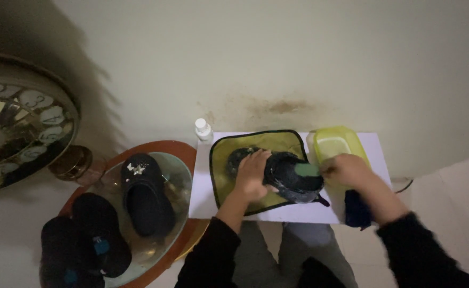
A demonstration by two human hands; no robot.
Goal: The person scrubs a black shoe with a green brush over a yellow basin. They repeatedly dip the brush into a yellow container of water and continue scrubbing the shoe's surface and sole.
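glass side table (183, 176): round, wood-rimmed; I see three black slip-on shoes (143, 194) on it
bottle: small white-capped bottle (203, 129) at the white worktop (375, 154) back-left corner
cloth: yellow-green black-edged cloth (277, 143) spread on worktop
shoe: black shoe (290, 178) on the cloth
left hand (253, 175): fingers wrapped over shoe, pinning it
right hand (349, 169): closed on green brush (306, 170), head on shoe
tub: yellow-green plastic tub (335, 141) behind right hand

Place: you're in a home, in a corner against a plain stained wall (277, 64).
Landmark: your small white table (375, 146).
Left of table: round glass-topped side table (178, 165) with dark slippers (143, 194).
Farther left: ornate wall clock (21, 117), a household piece.
On table: yellow basin (337, 141), white bottle (203, 129).
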